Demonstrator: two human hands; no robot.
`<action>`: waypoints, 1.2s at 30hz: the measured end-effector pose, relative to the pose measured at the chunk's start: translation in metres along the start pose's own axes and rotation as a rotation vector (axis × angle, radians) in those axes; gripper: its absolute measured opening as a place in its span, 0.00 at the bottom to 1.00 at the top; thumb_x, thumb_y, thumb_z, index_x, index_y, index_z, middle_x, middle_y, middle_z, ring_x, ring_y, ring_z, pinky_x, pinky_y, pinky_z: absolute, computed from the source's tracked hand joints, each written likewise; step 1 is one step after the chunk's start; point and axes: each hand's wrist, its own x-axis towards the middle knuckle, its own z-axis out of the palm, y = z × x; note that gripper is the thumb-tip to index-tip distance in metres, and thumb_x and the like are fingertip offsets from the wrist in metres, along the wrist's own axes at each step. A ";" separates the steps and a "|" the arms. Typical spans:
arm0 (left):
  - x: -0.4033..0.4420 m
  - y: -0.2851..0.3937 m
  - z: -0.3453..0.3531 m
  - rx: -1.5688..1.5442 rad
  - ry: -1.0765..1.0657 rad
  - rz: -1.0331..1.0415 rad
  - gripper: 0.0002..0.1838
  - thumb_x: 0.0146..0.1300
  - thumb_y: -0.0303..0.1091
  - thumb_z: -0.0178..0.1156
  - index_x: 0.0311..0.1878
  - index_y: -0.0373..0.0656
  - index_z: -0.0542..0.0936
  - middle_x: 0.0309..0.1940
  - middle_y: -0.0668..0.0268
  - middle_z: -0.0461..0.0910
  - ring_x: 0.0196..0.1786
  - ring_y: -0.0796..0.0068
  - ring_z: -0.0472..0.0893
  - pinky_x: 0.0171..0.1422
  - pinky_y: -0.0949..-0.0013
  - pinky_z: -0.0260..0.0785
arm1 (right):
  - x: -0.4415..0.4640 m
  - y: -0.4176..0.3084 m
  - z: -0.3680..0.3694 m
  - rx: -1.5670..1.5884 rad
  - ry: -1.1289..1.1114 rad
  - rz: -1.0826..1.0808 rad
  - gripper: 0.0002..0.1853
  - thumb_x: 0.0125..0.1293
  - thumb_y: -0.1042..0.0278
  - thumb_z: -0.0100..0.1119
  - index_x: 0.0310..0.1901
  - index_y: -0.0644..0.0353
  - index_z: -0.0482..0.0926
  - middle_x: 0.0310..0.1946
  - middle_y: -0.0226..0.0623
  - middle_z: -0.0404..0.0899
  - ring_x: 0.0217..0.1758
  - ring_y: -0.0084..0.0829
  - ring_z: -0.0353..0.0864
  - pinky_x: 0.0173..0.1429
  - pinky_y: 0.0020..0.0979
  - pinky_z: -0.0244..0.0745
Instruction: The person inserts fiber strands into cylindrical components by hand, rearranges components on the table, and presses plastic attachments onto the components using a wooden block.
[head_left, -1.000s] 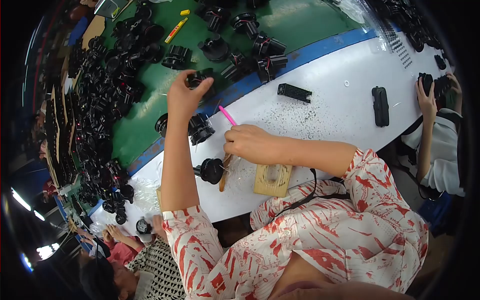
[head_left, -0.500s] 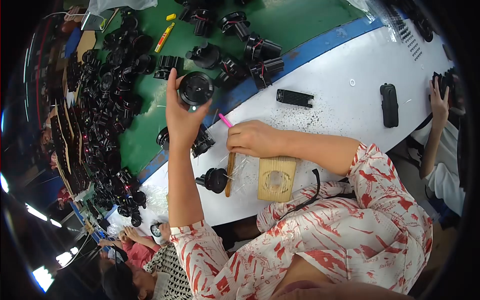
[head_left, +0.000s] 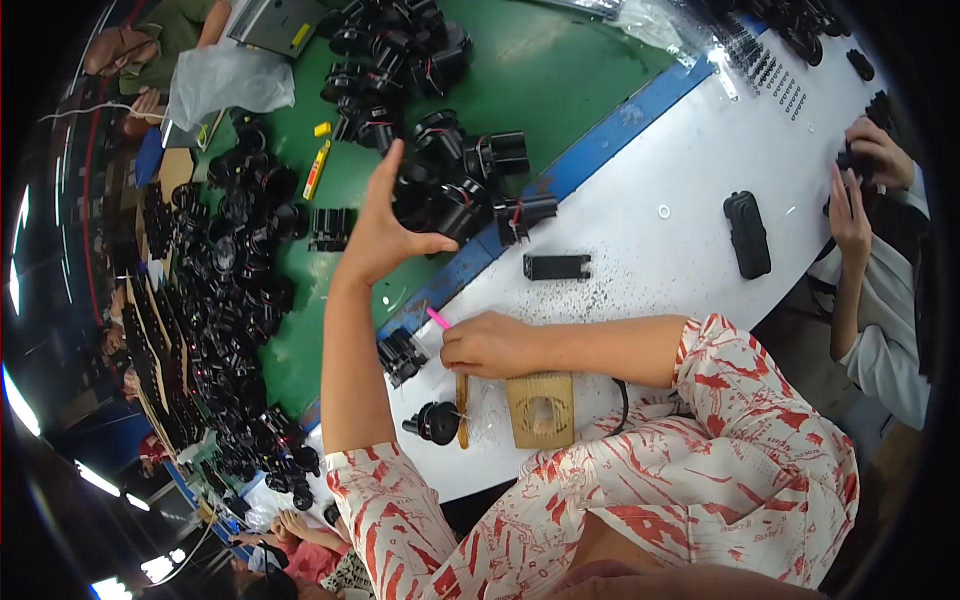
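My left hand (head_left: 385, 235) reaches over the green mat, thumb and index finger spread wide. Black round-headed parts (head_left: 455, 208) with red wires lie just beyond it; its other fingers are partly hidden. My right hand (head_left: 488, 345) is closed around a slim pink stick-like tool (head_left: 437, 318), whose tip sticks out past the fingers. Below that hand are a wooden block (head_left: 541, 410) with a round recess and a narrow wooden stick (head_left: 462, 410). A black round part (head_left: 435, 423) lies beside the stick, and a ribbed black part (head_left: 402, 357) lies left of my right hand.
A black rectangular housing (head_left: 557, 267) and a black case (head_left: 747, 235) lie on the white table (head_left: 640, 290), among dark crumbs. Many black parts (head_left: 235, 240) are heaped on the green mat (head_left: 545, 100), near a yellow cutter (head_left: 316, 170). Another person's hands (head_left: 860, 185) work at right.
My left hand has let go of the black round part it held and is now spread beside the other parts. The whole view has shifted; my right hand keeps the pink tool.
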 end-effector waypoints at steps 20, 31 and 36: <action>0.049 0.111 0.096 0.063 0.105 0.082 0.62 0.50 0.45 0.82 0.83 0.46 0.52 0.80 0.47 0.55 0.73 0.50 0.70 0.74 0.57 0.68 | -0.002 0.021 0.026 0.023 0.138 0.024 0.07 0.65 0.66 0.63 0.41 0.58 0.81 0.36 0.42 0.83 0.40 0.49 0.85 0.44 0.48 0.79; -0.048 -0.044 -0.037 0.567 0.671 -0.177 0.43 0.53 0.42 0.80 0.69 0.34 0.71 0.59 0.50 0.79 0.57 0.53 0.81 0.60 0.55 0.75 | 0.002 0.003 0.005 -0.001 -0.031 0.022 0.05 0.67 0.67 0.63 0.40 0.57 0.81 0.36 0.38 0.81 0.42 0.46 0.83 0.46 0.45 0.79; -0.057 -0.077 -0.036 0.527 0.588 -0.530 0.45 0.50 0.41 0.81 0.69 0.36 0.71 0.58 0.48 0.79 0.55 0.55 0.82 0.59 0.58 0.77 | 0.002 0.001 0.000 0.062 -0.010 0.019 0.05 0.68 0.66 0.62 0.40 0.58 0.80 0.34 0.39 0.81 0.41 0.46 0.83 0.46 0.45 0.78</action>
